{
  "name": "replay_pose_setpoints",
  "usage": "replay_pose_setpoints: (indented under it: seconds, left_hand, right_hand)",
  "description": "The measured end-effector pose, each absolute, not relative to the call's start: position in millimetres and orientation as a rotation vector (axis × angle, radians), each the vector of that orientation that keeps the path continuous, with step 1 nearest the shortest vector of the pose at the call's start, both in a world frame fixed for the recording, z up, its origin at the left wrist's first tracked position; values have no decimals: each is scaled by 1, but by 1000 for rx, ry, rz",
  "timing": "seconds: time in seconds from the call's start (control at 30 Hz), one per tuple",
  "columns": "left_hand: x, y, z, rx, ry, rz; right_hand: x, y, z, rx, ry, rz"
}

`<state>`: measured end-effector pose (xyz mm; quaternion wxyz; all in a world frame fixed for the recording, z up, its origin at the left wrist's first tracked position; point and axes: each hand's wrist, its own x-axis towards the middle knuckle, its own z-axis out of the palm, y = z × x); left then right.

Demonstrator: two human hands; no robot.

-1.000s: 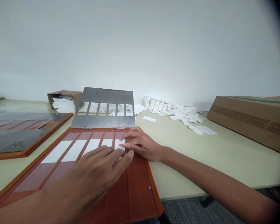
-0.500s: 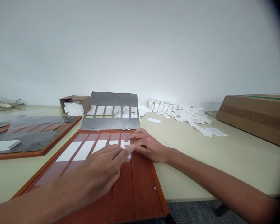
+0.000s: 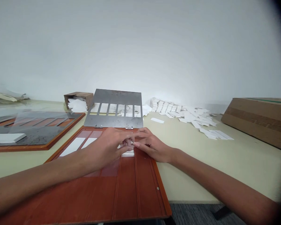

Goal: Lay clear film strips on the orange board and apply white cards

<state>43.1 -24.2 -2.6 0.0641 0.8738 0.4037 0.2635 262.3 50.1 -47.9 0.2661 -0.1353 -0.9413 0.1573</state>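
Observation:
My left hand (image 3: 112, 143) bends over the right end of a row of white paper cards (image 3: 73, 147) on a reddish-brown grooved board (image 3: 96, 197). Its fingers are curled together and meet the fingertips of my right hand (image 3: 152, 145). The right hand is also closed, thumb against fingers, at the board's right edge. Anything pinched between them is too small or hidden to name. A white card (image 3: 127, 154) shows just below the fingertips. Clear film (image 3: 110, 170) lies across the grooves; the left hand and forearm cover several cards.
A grey slotted metal plate (image 3: 118, 95) stands raised on hinges behind the board. To the left lies a second board (image 3: 46, 145) with a white block (image 3: 8, 137). Behind are a carton of paper (image 3: 78, 93), stacked cards (image 3: 167, 105) and loose cards (image 3: 194, 117). A large cardboard box (image 3: 257, 120) sits right.
My left hand has lifted and its fingers have curled in against my right fingertips, with the forearm now higher. The right hand stays nearly in place. The view has shifted slightly.

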Motion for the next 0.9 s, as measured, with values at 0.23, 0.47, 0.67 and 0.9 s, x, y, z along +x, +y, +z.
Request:
replay_pose_setpoints:
  seconds: [0.23, 0.47, 0.67, 0.9]
  left_hand:
    - [45, -15, 0, 2492, 1337, 719]
    - [45, -9, -3, 2386, 1349, 686]
    - [47, -8, -3, 2343, 1350, 685]
    - [44, -4, -9, 2328, 1315, 746]
  right_hand:
    - [263, 51, -44, -432, -2594, 498]
    - [265, 56, -47, -428, -2604, 516]
    - [266, 58, -48, -447, -2616, 518]
    - [269, 55, -40, -550, -2667, 599]
